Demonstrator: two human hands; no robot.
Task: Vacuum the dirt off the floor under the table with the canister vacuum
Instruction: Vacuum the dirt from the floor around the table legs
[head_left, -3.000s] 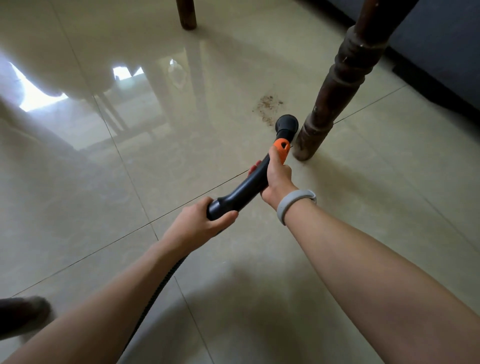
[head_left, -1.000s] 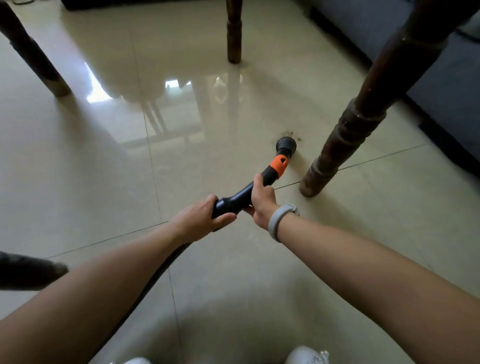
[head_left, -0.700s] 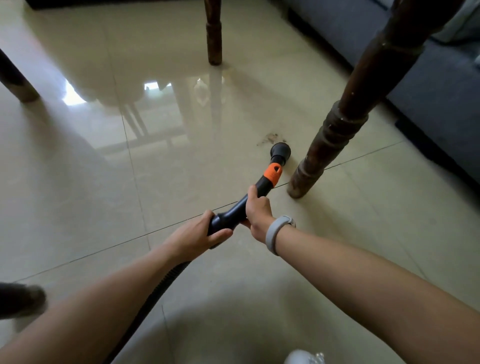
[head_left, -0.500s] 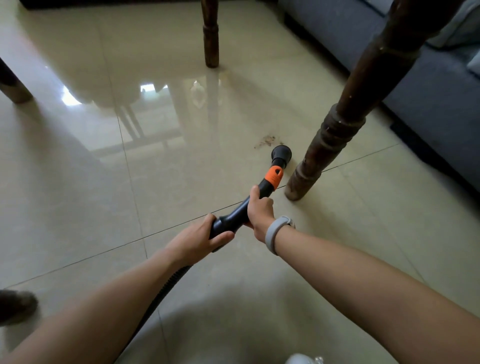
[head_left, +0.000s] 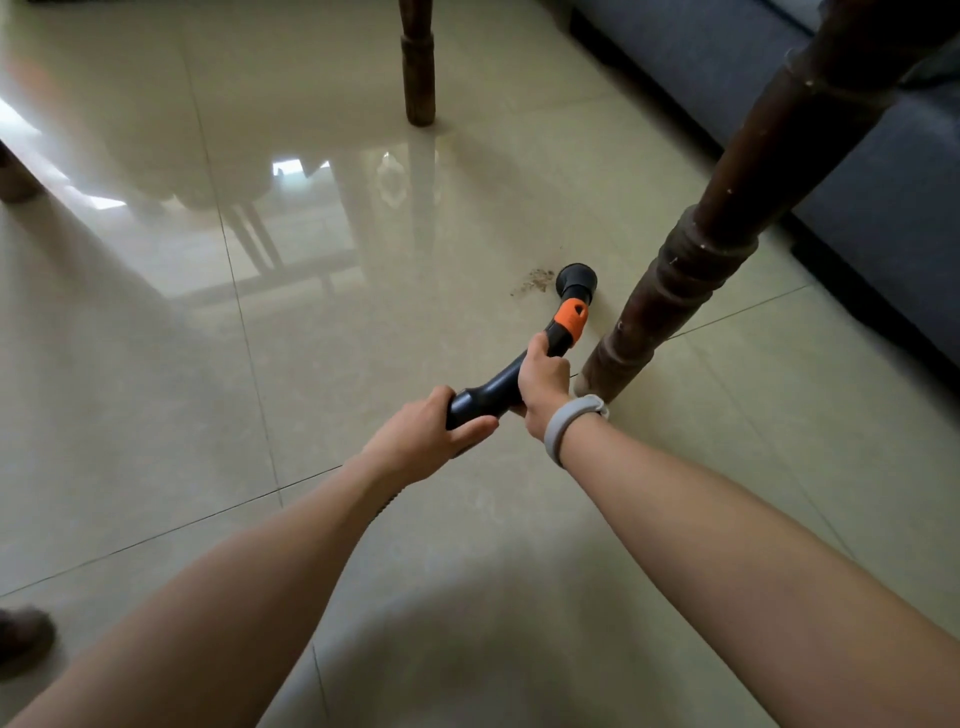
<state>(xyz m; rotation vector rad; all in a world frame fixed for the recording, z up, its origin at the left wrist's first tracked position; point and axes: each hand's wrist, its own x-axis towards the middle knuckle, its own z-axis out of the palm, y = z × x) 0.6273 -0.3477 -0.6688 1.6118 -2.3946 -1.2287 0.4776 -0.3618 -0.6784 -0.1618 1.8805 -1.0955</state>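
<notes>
I hold a black vacuum hose handle (head_left: 498, 387) with an orange collar (head_left: 570, 317) in both hands. My left hand (head_left: 423, 439) grips its rear end, where the ribbed hose (head_left: 382, 512) runs back under my forearm. My right hand (head_left: 543, 382), with a grey wristband, grips the handle just behind the collar. The round black nozzle (head_left: 576, 280) rests low on the glossy beige tiled floor. A small patch of brown dirt (head_left: 535, 280) lies just left of the nozzle. The canister is out of view.
A thick turned dark wooden table leg (head_left: 670, 291) stands right of the nozzle. Another leg (head_left: 418, 62) stands farther back, and a third (head_left: 15, 179) at the left edge. A dark blue sofa (head_left: 779, 78) lines the right side. A brown shoe (head_left: 21, 636) shows at bottom left.
The nozzle has shifted to the right of the dirt patch, closer to the near table leg. The dirt patch is smaller than three seconds ago. Both hands keep their grip.
</notes>
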